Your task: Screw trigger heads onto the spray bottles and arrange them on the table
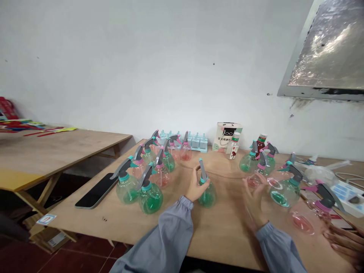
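My left hand [196, 186] is closed around the upper part of a round green spray bottle [208, 198], which stands upright on the wooden table. Its grey trigger head rises above my fingers. My right hand [255, 199] is blurred, its thumb and fingers apart. It is in front of a pink spray bottle [262, 166] with a grey and pink head. I cannot make out whether it touches that bottle. Right of my hand, a green spray bottle [286, 193] and a pink spray bottle [303, 222] lean over, tilted.
Several green and pink spray bottles [151, 199] stand at the left, beside a black phone [98, 190]. Along the back are a light-blue mold [199, 142], a paper bag [222, 136] and a clear bottle [234, 146]. Another person's hand [345, 239] reaches in at the right edge.
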Tool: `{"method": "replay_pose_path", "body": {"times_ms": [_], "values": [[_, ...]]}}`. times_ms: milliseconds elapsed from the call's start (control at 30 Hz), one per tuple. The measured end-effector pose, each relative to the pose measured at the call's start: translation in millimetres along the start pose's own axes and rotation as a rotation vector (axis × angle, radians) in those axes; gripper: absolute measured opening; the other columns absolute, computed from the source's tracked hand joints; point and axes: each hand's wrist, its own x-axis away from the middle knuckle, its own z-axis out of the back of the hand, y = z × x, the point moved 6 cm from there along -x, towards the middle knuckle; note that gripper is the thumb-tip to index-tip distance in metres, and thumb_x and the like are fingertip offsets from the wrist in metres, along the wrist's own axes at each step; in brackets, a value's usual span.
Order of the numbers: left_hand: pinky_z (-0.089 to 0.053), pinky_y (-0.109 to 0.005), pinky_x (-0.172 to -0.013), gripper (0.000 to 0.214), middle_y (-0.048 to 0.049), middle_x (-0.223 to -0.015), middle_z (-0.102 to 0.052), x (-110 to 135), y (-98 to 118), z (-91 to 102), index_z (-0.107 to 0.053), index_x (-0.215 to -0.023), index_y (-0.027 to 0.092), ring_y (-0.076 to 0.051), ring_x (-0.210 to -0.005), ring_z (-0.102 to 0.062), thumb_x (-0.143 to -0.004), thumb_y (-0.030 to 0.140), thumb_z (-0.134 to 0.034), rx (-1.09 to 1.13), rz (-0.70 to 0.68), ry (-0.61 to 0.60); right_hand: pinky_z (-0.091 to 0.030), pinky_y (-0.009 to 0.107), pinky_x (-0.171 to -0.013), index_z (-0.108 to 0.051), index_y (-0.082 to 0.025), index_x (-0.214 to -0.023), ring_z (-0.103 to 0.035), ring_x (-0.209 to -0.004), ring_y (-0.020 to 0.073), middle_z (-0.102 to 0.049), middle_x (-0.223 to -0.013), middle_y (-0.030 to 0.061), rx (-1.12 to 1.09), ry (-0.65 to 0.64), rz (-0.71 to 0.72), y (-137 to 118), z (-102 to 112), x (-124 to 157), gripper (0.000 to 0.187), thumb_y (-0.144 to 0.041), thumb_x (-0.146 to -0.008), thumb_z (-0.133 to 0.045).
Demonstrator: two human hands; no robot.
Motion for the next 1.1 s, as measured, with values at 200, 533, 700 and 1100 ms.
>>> {"method": "replay_pose_path", "body": {"times_ms": [200,533,700,1100], "values": [[-0.052,-0.03,-0.083,0.061,-0.0049,-0.118,-0.062,2.6,1.3,3.8,-0.051,-0.133,0.026,-0.012,-0.082,-0.058,-0.075,0.022,-0.07,0.065,0.046,0.015,-0.037,0.061,-0.11,-0.041,-0.015,-0.131,-0.048,-0.129,0.0359,-0.048,-0.132,0.0203,0.13,0.223,0.011,63.7,10.6,-29.5,0.06,-0.051,-0.088,-0.061],[-0.052,-0.038,-0.093,0.068,-0.0077,-0.114,-0.066,-1.9,-0.8,3.0,-0.052,-0.139,0.025,-0.018,-0.094,-0.064,-0.079,0.047,-0.075,0.03,0.035,-0.052,-0.036,0.065,-0.108,-0.052,-0.017,-0.117,-0.048,-0.128,0.0383,-0.054,-0.126,0.0197,0.229,0.192,-0.095,73.1,14.9,-18.0,0.047,-0.049,-0.084,-0.059],[-0.055,-0.037,-0.087,0.057,-0.0065,-0.101,-0.068,0.0,2.8,7.1,-0.057,-0.132,0.022,-0.018,-0.086,-0.064,-0.085,0.053,-0.066,-0.045,-0.009,-0.044,-0.039,0.065,-0.106,-0.053,-0.016,-0.119,-0.05,-0.127,0.0384,-0.056,-0.125,0.0205,0.261,0.144,-0.084,70.1,12.8,-17.2,0.049,-0.052,-0.086,-0.054],[-0.052,-0.047,-0.093,0.047,-0.0053,-0.103,-0.072,-1.2,10.2,11.5,-0.062,-0.127,0.026,-0.02,-0.083,-0.065,-0.082,0.04,-0.069,-0.185,-0.047,-0.02,-0.039,0.062,-0.106,-0.051,-0.017,-0.123,-0.049,-0.129,0.0372,-0.058,-0.126,0.0213,0.253,0.086,-0.055,75.5,6.6,-15.7,0.051,-0.054,-0.087,-0.051]]}}
